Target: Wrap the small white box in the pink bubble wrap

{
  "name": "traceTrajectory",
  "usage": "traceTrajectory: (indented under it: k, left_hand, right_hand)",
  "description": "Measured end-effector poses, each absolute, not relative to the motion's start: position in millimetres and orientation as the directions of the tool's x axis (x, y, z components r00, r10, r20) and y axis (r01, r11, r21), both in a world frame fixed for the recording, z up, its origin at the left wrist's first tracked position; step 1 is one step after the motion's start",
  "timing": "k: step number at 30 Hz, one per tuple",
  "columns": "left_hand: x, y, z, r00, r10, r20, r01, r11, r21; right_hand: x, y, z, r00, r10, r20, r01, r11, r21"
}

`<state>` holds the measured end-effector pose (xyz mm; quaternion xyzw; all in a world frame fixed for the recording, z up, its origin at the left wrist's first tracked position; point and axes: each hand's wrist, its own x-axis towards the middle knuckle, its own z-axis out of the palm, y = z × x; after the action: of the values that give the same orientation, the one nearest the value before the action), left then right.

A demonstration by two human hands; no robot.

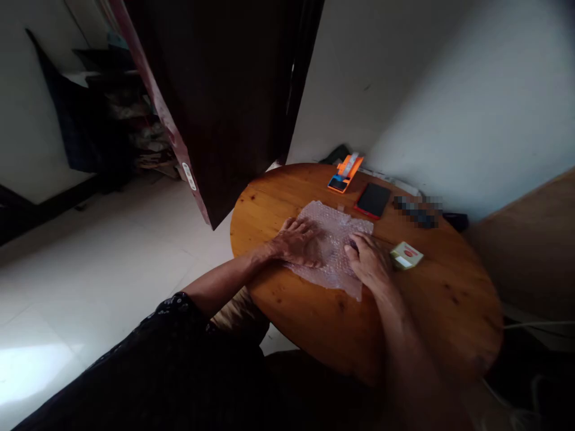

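Observation:
A sheet of clear bubble wrap [335,230] lies spread on the round wooden table [309,308]. My left hand [299,242] rests flat on its left part, fingers stretched out and apart. Over the right edge of the sheet is my right hand [371,260], its fingers bent and the thumb close to them. A small dark patch shows between thumb and fingers; whether it is a thing or a shadow is unclear. Just right of this hand sits a small pale box [406,255] with a red mark.
Toward the back stand an orange tape dispenser [345,172] and a dark flat device with a red edge [372,200]. Beside them lies a blurred-out dark object [415,211]. A dark door [215,102] rises at the left, and the wall [426,96] borders the table's far side.

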<state>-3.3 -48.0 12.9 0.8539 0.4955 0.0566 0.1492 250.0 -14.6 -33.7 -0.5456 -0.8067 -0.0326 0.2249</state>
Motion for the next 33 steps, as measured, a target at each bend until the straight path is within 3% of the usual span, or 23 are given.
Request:
traceTrajectory:
  k: [33]
  left_hand:
    - [-5,-51,9,0.503,0.863,-0.054,0.830,-0.464,0.309]
  right_hand:
    - [242,-28,-19,-0.236,0.928,0.287,0.926,0.305,-0.224]
